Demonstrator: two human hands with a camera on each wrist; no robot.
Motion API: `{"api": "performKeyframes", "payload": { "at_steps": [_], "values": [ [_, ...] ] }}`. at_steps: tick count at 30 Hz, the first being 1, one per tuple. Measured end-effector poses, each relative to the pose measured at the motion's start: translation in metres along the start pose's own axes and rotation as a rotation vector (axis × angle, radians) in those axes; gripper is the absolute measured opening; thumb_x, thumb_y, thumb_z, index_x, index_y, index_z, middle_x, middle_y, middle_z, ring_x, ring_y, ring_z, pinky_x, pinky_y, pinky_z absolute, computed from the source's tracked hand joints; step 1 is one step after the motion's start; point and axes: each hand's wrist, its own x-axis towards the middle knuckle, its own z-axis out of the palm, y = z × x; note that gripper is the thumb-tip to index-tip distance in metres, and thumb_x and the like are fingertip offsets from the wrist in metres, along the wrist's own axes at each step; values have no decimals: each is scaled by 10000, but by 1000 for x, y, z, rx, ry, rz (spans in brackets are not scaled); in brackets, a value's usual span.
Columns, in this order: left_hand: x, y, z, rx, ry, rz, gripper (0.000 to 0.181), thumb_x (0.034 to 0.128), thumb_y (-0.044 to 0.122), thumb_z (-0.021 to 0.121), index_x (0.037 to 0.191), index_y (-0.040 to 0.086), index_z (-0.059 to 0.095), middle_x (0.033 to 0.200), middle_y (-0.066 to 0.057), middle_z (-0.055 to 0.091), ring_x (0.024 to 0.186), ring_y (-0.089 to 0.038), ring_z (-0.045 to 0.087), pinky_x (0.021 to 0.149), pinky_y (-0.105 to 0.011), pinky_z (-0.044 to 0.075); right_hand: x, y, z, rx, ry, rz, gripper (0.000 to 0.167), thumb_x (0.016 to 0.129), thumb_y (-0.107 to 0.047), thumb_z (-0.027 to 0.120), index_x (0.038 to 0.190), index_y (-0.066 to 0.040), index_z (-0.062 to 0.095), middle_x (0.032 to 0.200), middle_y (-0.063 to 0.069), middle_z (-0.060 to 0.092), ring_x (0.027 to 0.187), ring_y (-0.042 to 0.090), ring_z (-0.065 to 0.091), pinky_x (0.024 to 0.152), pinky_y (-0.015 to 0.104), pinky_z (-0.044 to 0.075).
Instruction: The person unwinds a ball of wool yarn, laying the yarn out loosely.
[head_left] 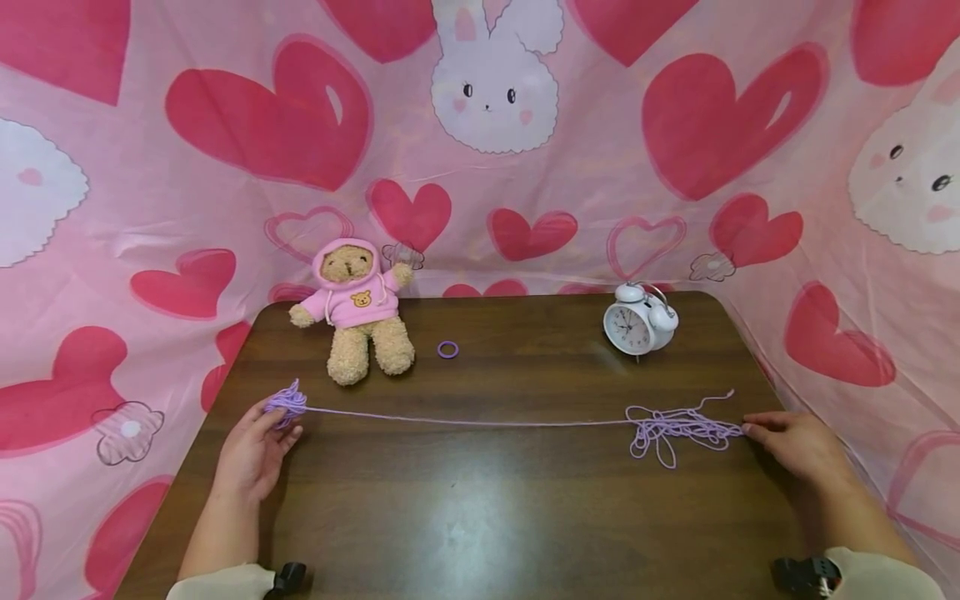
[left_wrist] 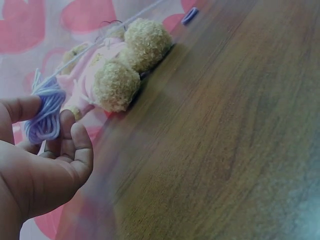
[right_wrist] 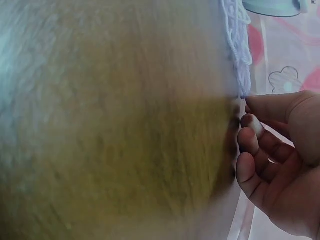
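left hand (head_left: 253, 450) is pinching purple yarn bundle (head_left: 287, 403), right hand (head_left: 801, 448) is pinching edge of loose yarn tangle (head_left: 675, 425), one strand (head_left: 465, 423) is running between them.

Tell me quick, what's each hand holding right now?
Left hand: closed, holding the purple yarn bundle.
Right hand: closed, pinching the loose yarn loops by one end.

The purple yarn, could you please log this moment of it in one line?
left hand: holds yarn bundle | right hand: pinches loose yarn loops | yarn strand: straight between them
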Motion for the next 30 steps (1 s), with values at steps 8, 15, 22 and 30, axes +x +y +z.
{"api": "performKeyframes", "payload": {
  "at_steps": [8,15,22,30],
  "values": [
    [0,0,2,11,-2,-4,203,1092,95,495,1159,164,673,1053,17,729,945,-135,684,827,-273,559,1,-9,-1,43,70,-18,380,992,-301,678,1166,32,729,1176,345,673,1096,589,589,805,578,472],
    [-1,0,5,12,5,-22,198,1095,111,498,1165,176,671,1056,28,724,951,-132,667,838,-277,558,1,-28,-7,65,78,-22,396,995,-333,676,1193,6,726,1147,320,696,1079,567,605,773,516,468],
    [1,0,13,26,1,-33,186,1095,111,495,1169,175,653,1055,27,716,964,-143,659,848,-279,547,4,-45,-6,72,111,-51,370,992,-318,687,1170,3,734,1167,303,699,994,486,664,721,427,465],
    [5,0,22,57,30,-79,165,1091,140,520,1164,204,654,1064,42,700,994,-138,643,851,-277,542,7,-66,0,104,113,-51,358,984,-332,706,1143,-15,750,976,180,765,836,318,693,648,346,486]
  ]
}}
